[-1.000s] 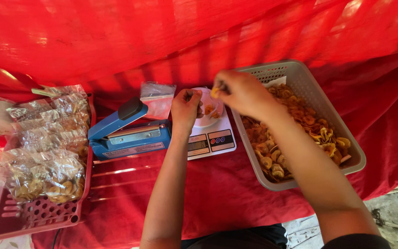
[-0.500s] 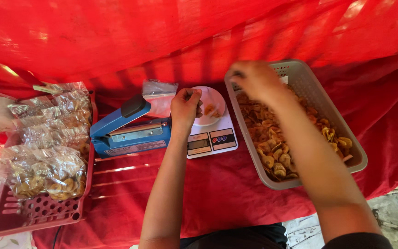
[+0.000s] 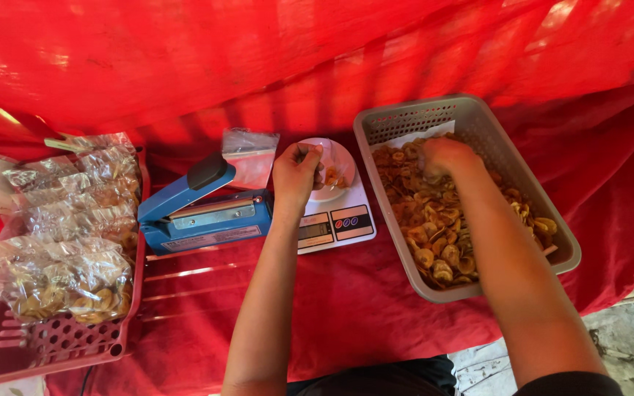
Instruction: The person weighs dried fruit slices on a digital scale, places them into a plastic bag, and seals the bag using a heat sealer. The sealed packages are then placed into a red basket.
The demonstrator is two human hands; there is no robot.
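Left hand [image 3: 296, 172] pinches the mouth of a clear bag [image 3: 332, 170] on the scale [image 3: 335, 213], mid-table. Right hand [image 3: 442, 156], fingers curled, is in the chips [image 3: 434, 220] at the far end of the grey basket [image 3: 478, 121], right of the scale. Blue sealer [image 3: 199, 213] just left.

Both your bare arms reach forward, hands low and apart.

Your left hand [image 3: 296, 170] is curled into a loose fist, knuckles up, fingertips pinched together and pointing right, the forearm running nearly straight up from your body. Your right hand [image 3: 442, 156] lies further right, palm down with fingers bent downward and partly hidden, its forearm angling in from the lower right.
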